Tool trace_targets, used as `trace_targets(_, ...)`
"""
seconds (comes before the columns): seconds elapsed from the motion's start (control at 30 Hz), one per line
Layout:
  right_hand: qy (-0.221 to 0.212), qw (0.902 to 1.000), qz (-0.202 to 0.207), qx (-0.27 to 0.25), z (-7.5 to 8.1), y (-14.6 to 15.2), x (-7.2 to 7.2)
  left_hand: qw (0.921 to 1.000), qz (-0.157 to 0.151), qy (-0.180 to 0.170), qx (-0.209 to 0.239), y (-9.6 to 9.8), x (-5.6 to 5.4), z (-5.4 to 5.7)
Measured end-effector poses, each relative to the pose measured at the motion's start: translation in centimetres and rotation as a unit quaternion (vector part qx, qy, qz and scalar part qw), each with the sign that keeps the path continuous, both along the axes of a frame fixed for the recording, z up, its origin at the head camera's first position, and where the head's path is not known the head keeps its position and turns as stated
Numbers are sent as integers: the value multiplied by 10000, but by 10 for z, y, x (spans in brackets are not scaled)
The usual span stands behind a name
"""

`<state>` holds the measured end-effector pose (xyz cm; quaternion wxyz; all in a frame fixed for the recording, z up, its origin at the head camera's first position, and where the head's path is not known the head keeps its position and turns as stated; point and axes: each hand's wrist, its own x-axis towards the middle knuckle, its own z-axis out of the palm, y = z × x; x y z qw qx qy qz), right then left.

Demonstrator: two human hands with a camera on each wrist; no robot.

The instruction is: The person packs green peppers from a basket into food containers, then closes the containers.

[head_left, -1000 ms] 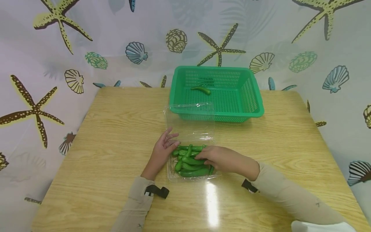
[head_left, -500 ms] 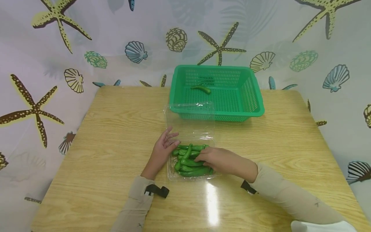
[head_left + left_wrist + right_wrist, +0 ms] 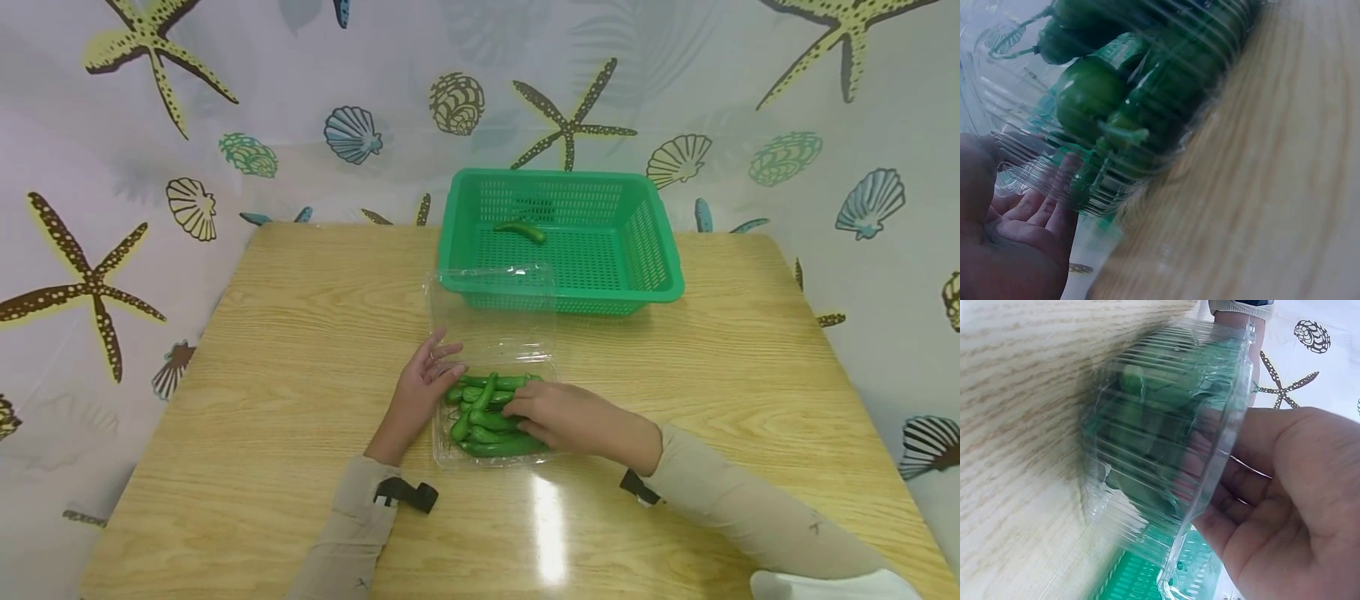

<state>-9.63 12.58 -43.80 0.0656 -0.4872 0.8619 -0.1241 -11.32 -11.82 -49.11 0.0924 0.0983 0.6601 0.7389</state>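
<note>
A hinged clear plastic box sits on the table, its lid tipped back toward the basket. Several long green peppers lie heaped inside it. My left hand rests at the box's left rim, fingers extended; the left wrist view has those fingers along the ribbed outer wall. From the right, my right hand reaches over the rim, thumb and fingers bent around a pepper at the heap's right end. The right wrist view shows its fingertips blurred behind the box wall.
A green perforated basket stands behind the box with one curved green pepper in it. The clear lid overlaps the basket's front left corner in the head view. A shell-and-starfish patterned sheet hangs around the wooden table.
My right hand has shifted slightly left over the peppers, and the peppers beneath its fingers have moved a little. The left hand and the basket have stayed in place.
</note>
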Motion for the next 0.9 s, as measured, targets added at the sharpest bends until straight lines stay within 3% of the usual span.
trace_targets(0.6,-228,9995,57,-233,1,-8,-5,9999,69,51,-122,0,1,3)
trace_targets(0.77,-423,9978,-26,-501,10,-5,-16,9998,67,81,-143,0,1,3)
trace_targets(0.9,-425,9946,-245,-919,26,4,-32,9999,44,45,-106,0,1,2)
